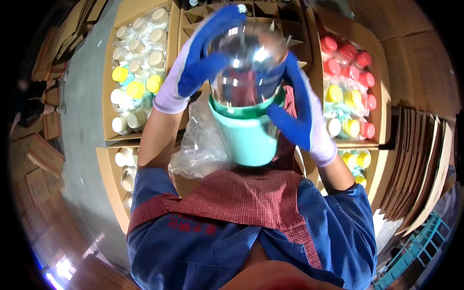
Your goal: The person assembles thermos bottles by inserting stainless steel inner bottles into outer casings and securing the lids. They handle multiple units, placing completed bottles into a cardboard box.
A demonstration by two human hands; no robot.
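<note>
A mirror-bright silver flask liner [244,79], round and bulging, sits with its lower part inside a mint-green flask casing [249,140] in front of my chest. My left hand [200,65], in a blue-coated glove with a lilac cuff, curves around the liner's left side and top, slightly blurred. On the other side, my right hand [299,104], gloved alike, is wrapped around the casing's rim. Its thumb lies across the front of the casing, and its fingers reach up beside the liner. The casing's far side is hidden.
Open cartons hold bagged flasks with beige and yellow lids [135,89] at left and red and yellow lids [348,72] at right. A divided carton [295,38] stands ahead. Clear plastic bags [200,145] lie beside the casing. Flattened cardboard [411,164] is stacked at right.
</note>
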